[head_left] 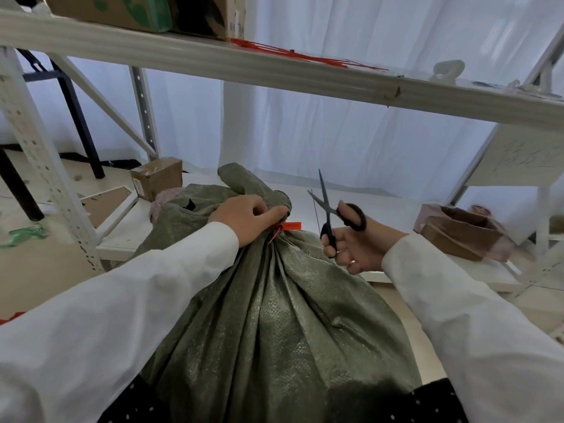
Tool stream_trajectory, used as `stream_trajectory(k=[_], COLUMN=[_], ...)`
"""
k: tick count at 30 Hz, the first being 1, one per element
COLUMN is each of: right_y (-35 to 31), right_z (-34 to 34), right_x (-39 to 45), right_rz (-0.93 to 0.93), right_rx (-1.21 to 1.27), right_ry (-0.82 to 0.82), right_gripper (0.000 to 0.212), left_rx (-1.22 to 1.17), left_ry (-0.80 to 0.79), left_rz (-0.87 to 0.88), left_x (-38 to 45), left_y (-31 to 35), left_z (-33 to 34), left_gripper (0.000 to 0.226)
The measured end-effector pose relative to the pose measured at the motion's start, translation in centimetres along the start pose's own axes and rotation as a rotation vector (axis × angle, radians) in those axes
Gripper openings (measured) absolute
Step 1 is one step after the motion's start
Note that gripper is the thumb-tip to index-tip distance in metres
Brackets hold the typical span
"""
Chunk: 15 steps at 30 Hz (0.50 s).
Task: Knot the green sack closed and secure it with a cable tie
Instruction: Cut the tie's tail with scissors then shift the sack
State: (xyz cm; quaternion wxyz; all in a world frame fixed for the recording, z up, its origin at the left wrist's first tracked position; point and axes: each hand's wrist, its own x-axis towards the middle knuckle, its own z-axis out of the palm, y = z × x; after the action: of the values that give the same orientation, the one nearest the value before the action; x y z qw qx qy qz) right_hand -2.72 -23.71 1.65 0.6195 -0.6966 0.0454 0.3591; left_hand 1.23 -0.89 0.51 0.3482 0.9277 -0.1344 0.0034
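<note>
The green sack (pixel 274 315) stands right in front of me, its mouth gathered into a tight neck with the knotted end (pixel 244 184) sticking up and back behind my fingers. My left hand (pixel 244 218) is closed on that neck, fingertips pressed into the bunched fabric just above the red cable tie (pixel 285 226), which rings the neck; its flat tab points to the right. My right hand (pixel 351 242) is clamped on a pair of black-handled scissors (pixel 332 209), thumb through one loop and fingers through the other, blades parted and pointing upward, held just to the right of the neck and apart from the sack. A thin dark strand beside the blades may be the tie's tail, though I cannot tell from here. On the white shelf (pixel 213 59) above me lies a spare bundle of red ties (pixel 299 54), well apart from the sack.
</note>
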Motion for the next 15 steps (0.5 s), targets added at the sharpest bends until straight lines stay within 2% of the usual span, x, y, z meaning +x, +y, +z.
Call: stream_trajectory(k=[2,4,7,13,15], right_y=[0.3,0.5,1.1,1.8,1.9], right_z=[-0.2,-0.2,-0.1,-0.1,0.0], right_x=[0.0,0.1,0.3,0.4,0.5], right_rz=[0.028,0.057,0.094,0.107,0.122], right_rx=[-0.051,-0.122,-0.241,-0.323,-0.338], right_ry=[-0.063,-0.09,-0.096,-0.149,-0.157], right_gripper=[0.086,0.086,0.088,0.086,0.086], left_rx=[0.094,0.1,-0.039,-0.102,-0.129], left_ry=[-0.151,-0.262,-0.246,-0.335,-0.357], left_rz=[-0.027,-0.018,-0.014,-0.01,-0.015], left_x=[-0.3,-0.6,-1.0,-0.9,-1.0], left_y=[-0.1,-0.4,-0.3,-1.5,-2.0], left_z=[0.4,1.5,1.6,1.3,1.3], left_gripper=[0.044,0.034,0.024,0.04,0.039])
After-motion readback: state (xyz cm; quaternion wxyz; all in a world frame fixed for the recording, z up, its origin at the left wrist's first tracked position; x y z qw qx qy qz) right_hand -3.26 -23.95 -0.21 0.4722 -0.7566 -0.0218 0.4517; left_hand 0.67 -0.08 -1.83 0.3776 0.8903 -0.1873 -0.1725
